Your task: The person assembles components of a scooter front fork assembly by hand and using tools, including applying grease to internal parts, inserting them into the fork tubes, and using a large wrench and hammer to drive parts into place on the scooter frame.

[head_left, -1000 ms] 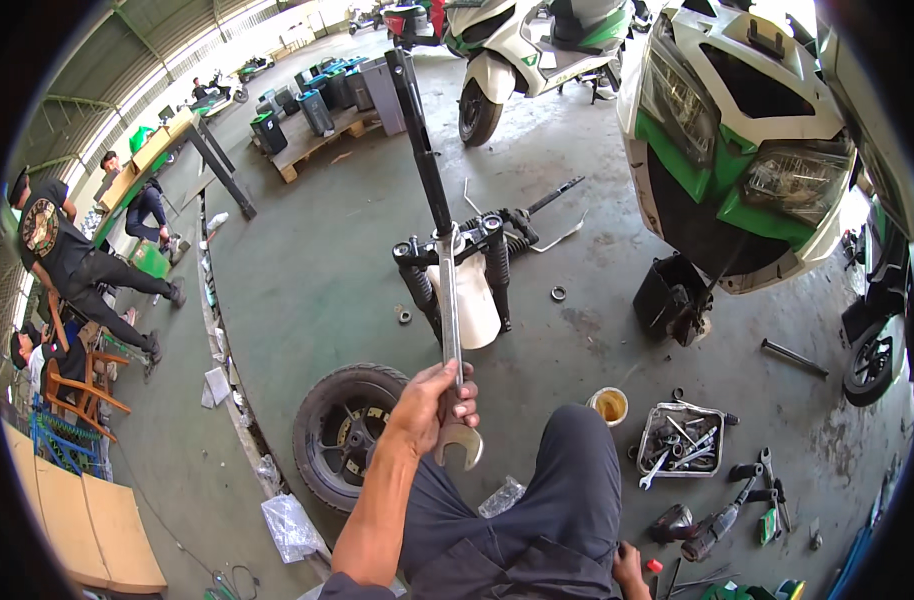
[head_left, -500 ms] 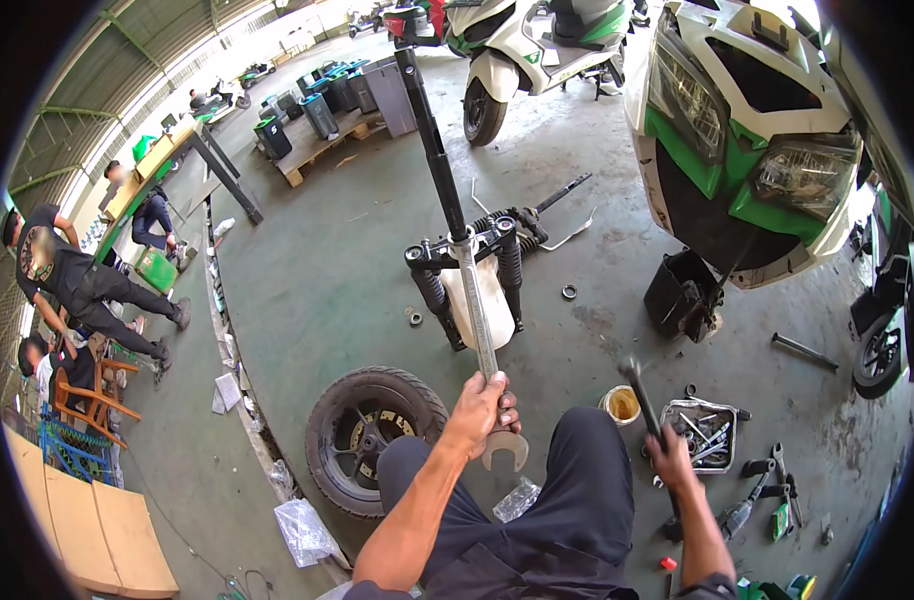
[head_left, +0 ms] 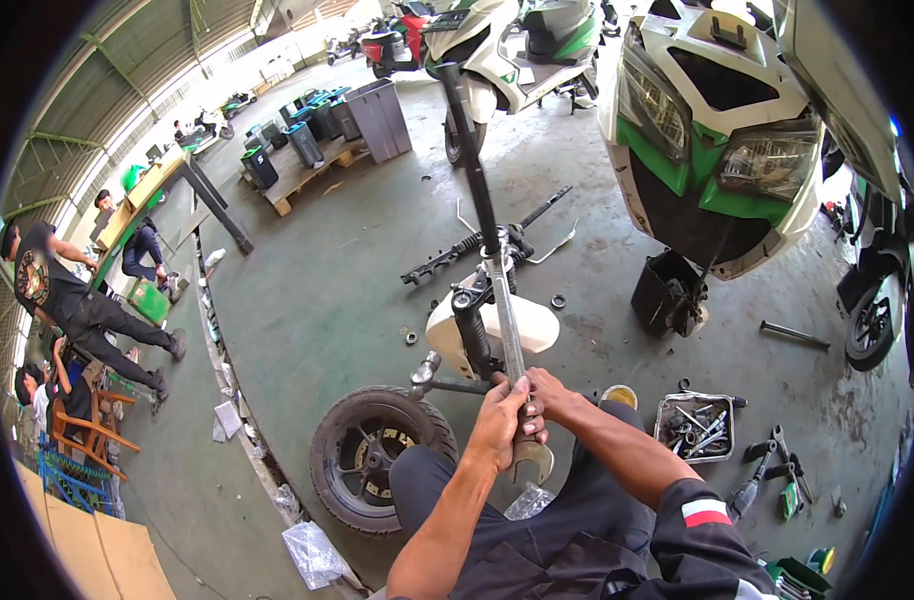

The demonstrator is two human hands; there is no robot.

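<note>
The left hand (head_left: 497, 425) has its fingers wrapped tight around a big silver wrench (head_left: 508, 335), near its open end. The wrench's far end is at the bottom of a long black tube (head_left: 475, 170) by a shock absorber (head_left: 471, 340). The right hand's (head_left: 550, 394) fingers hold a hammer (head_left: 424, 377), its head near a wheel (head_left: 375, 465). A tool tray (head_left: 733, 432) sits on the floor (head_left: 277, 330).

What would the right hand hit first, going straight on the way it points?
The right hand would probably meet the large wrench first, where the left hand grips it; they overlap in view, so depth, and whether they already touch, is unclear.
</note>
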